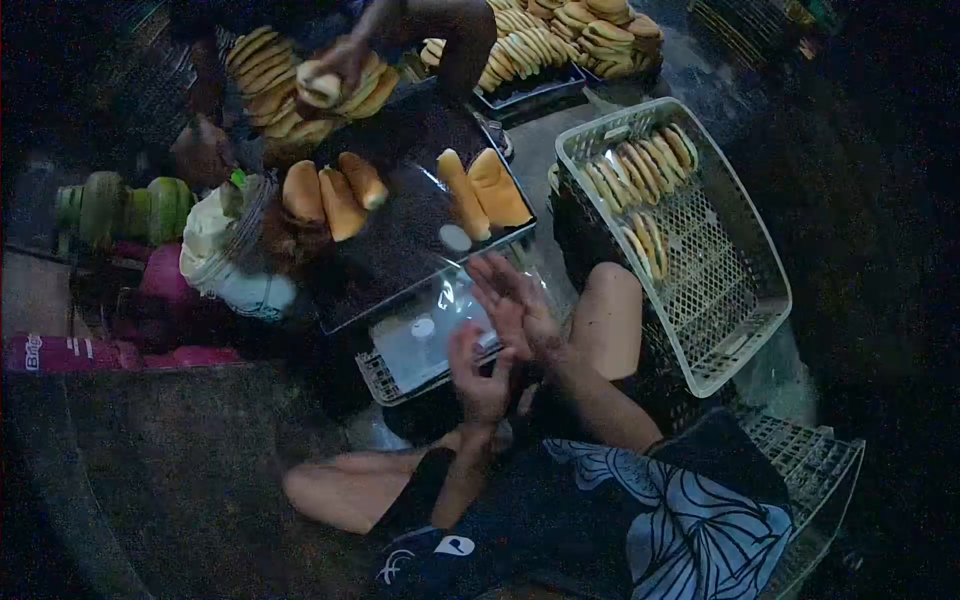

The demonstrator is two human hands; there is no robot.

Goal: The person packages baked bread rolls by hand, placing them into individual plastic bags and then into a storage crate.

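Observation:
My left hand (480, 378) is raised above a stack of clear plastic bags (425, 345), its fingers loosely curved and apart from the thumb. My right hand (515, 308) is just beyond it, palm turned inward and fingers stretched out. Both are slightly blurred, and nothing shows clearly in either. Past my right hand, two long bread rolls (475, 195) lie on the corner of a dark tray (390, 290), beside a small pale round disc (454, 238). Further left on the tray rest three more browned rolls (335, 200).
To my right, a pale plastic crate (735, 345) holds wrapped filled buns (650, 170). Across the tray, another person's hand (340, 65) holds a bun by piled rolls (265, 75). A bowl of pale cream (210, 235) sits at left. More buns (530, 50) fill trays behind.

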